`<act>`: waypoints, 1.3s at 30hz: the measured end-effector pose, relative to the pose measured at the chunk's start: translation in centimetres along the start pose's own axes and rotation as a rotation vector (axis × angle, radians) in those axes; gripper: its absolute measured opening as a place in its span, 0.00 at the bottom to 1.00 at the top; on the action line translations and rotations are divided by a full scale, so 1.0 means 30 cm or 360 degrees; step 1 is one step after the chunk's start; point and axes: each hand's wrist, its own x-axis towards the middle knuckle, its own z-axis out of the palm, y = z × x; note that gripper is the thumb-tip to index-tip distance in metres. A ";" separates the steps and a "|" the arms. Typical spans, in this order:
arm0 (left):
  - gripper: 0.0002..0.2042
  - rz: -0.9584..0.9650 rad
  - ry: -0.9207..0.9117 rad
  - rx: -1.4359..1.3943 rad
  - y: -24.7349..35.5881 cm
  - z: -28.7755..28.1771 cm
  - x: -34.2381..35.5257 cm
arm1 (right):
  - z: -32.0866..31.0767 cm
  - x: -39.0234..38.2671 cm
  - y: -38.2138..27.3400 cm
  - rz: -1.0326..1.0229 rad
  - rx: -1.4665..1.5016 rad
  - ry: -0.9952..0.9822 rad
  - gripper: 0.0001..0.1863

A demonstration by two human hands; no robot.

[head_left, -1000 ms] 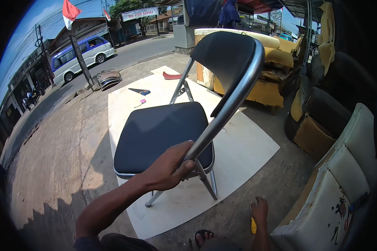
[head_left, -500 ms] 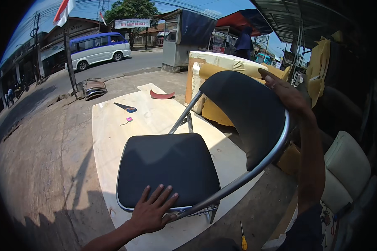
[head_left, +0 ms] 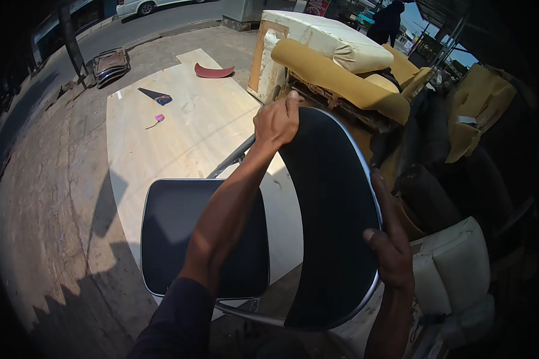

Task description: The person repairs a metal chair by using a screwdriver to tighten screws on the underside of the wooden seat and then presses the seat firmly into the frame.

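Note:
A folding chair with a silver tube frame stands before me, its black padded seat (head_left: 206,236) over a pale plywood sheet (head_left: 179,131). Its curved black backrest (head_left: 335,221) faces up towards me, closer than the seat. At the far upper corner of the backrest, my left hand (head_left: 275,122) is closed round the frame, the forearm crossing above the seat. My right hand (head_left: 392,245) grips the right edge of the backrest, thumb on the black cover and a finger along the metal rim. Its other fingers are partly hidden.
On the plywood lie a handsaw (head_left: 156,96), a small pink object with a string (head_left: 159,118) and a curved red piece (head_left: 214,71). Behind stands a worn sofa with yellow foam (head_left: 341,84). Cream cushions (head_left: 446,263) sit at right; stacked chair parts (head_left: 110,66) lie far left.
My left hand has left the seat and taken hold of the backrest's far corner. My right hand has slid down to its right edge. The chair has turned, and the view has tilted downward.

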 end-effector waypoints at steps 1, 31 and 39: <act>0.27 -0.0059 0.0153 0.0013 -0.027 -0.009 -0.002 | 0.025 0.015 -0.015 -0.0017 0.0050 0.0015 0.43; 0.29 0.0233 -0.1176 0.1219 -0.375 -0.319 -1.046 | 0.261 -0.046 -0.230 0.0646 -0.0655 0.0442 0.26; 0.27 0.0208 -0.1195 0.1297 -0.354 -0.308 -1.059 | 0.268 -0.045 -0.231 0.0592 -0.0654 0.0466 0.25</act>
